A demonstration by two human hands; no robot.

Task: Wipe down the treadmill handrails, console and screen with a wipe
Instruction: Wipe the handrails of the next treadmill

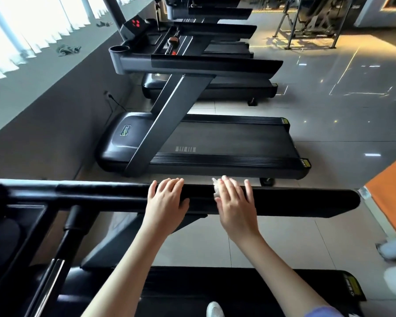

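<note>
A black treadmill handrail (295,202) runs left to right across the lower middle of the view. My left hand (167,197) rests on top of it, fingers laid over its far edge and thumb on the near side. Just to the right, my right hand (234,202) lies flat on the rail with fingers spread, pressing a white wipe (216,189) against it; only a crumpled edge of the wipe shows past the hand's left side. The console (0,225) of this treadmill is at the far left, dark and mostly cut off.
A row of other treadmills (215,143) stretches away ahead, the nearest just beyond the handrail. A grey ledge (44,83) under bright windows runs along the left. The black belt (215,291) and a white shoe (214,310) lie below. Tiled floor (341,115) opens to the right.
</note>
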